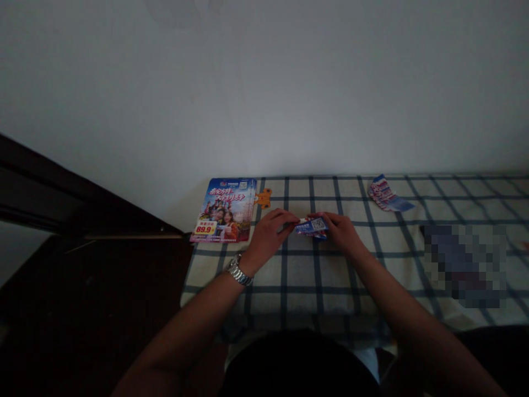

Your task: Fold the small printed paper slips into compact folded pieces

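Observation:
Between my two hands is a folded flyer (311, 225), blue with a white QR code facing up and some pink print below. The fingertips of my left hand (278, 223) pinch its left end. At its right end, my right hand (335, 227) grips the paper, with some fingers hidden behind it. A stack of blue and pink flyers (221, 212), the top one marked 89.9, lies to the left of my hands. Farther right, near the wall, rests another folded flyer (386, 194) with pleats fanned out.
The table wears a white cloth (264, 292) with dark blue checks. An orange bear-shaped piece (263, 198) pokes out beside the stack. A blurred-out object (465, 264) lies at the right. The wall (289, 99) borders the table's back; dark floor (103, 309) is at left.

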`<state>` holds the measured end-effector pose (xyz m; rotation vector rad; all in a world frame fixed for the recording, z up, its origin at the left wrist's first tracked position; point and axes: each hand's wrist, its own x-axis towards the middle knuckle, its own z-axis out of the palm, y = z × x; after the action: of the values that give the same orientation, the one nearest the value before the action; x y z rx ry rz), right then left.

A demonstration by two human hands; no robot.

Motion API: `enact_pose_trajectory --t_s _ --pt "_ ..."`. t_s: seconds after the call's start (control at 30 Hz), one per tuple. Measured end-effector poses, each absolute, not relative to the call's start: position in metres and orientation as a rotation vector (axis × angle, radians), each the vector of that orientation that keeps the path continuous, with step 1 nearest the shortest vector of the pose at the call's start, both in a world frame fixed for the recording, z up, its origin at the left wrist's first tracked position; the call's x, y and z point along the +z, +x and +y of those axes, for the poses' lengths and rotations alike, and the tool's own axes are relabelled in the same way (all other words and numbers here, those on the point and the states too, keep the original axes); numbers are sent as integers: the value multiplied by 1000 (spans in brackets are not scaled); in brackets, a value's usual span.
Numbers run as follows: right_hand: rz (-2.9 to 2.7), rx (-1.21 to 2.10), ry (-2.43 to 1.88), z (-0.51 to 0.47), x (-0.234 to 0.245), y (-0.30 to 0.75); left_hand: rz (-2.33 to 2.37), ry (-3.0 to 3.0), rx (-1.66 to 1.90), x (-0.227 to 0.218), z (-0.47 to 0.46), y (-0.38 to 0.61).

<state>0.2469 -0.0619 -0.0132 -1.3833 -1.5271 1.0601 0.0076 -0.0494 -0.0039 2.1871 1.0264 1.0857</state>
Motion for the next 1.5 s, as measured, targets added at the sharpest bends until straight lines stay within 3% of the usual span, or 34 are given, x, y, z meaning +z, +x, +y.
enact_pose_trajectory --t_s 0.73,1.5 --pt "-1426 977 -1284 -61 -23 247 1172 1731 933 -11 -47 10" --pt "-1727 831 -1402 -64 -15 245 1133 2279 960 -7 -48 11"
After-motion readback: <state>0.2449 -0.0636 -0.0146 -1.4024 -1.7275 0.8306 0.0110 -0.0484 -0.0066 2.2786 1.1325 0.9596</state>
